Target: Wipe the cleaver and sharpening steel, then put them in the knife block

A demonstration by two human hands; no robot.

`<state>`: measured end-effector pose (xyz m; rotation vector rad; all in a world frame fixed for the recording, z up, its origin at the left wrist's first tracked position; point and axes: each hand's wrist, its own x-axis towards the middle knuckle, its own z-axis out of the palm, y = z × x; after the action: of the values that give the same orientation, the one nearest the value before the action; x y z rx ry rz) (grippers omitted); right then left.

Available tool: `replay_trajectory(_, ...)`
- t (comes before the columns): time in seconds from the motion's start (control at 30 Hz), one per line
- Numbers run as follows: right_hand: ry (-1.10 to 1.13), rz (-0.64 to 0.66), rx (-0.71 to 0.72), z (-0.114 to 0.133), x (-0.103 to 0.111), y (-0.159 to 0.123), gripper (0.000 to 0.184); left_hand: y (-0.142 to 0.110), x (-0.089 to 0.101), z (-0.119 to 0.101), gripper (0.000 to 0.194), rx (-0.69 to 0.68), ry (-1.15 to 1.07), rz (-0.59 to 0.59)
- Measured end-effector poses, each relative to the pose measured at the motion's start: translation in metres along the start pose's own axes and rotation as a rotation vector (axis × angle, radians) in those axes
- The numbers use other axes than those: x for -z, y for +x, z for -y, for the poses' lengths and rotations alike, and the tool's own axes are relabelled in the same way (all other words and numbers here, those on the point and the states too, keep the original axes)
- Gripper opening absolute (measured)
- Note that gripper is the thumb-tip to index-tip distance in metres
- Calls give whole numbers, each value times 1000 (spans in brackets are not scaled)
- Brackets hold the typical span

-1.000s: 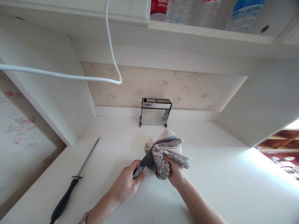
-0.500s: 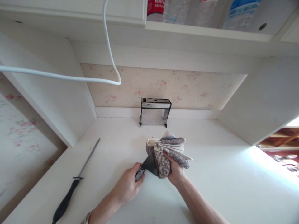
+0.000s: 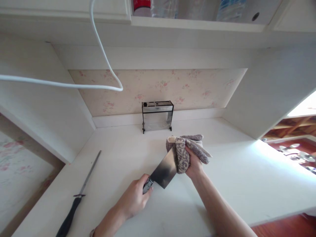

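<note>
My left hand [image 3: 135, 197] is closed around the dark handle of a cleaver [image 3: 165, 169]. Its broad grey blade slants up and to the right, above the white counter. My right hand [image 3: 195, 164] grips a folded grey-and-cream patterned towel [image 3: 183, 156], which wraps over the far end of the blade and hides it. A sharpening steel [image 3: 82, 186] with a black handle lies on the counter to the left of my left hand.
A knife block [image 3: 157, 115] with clear sides and a black frame stands at the back of the white counter [image 3: 118, 154]. A white cable [image 3: 106, 62] hangs in front at upper left. Bottles [image 3: 164, 8] sit on the shelf overhead. Side panels flank the counter.
The towel has slid along the cleaver towards the tip with my right hand, baring more of the blade. My left hand stays on the handle. The camera view has turned slightly right.
</note>
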<state>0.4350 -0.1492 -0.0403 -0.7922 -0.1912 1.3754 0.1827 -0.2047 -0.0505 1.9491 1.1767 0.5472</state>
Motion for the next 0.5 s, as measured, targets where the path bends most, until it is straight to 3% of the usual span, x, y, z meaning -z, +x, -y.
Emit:
replay_trajectory(0.13,62,-65,182,27,14,18,18,2,0,-1,13,-16,9,-90)
replay_trajectory(0.27,107,-8,276,44,24,25,28,7,3,-4,21,44,-118,-222)
replay_trajectory(0.37,114,10,222,38,20,21,28,8,4,-3,27,131,-319,-223)
replay_trajectory(0.5,40,70,119,6,9,7,25,8,3,1,29,150,-502,-242)
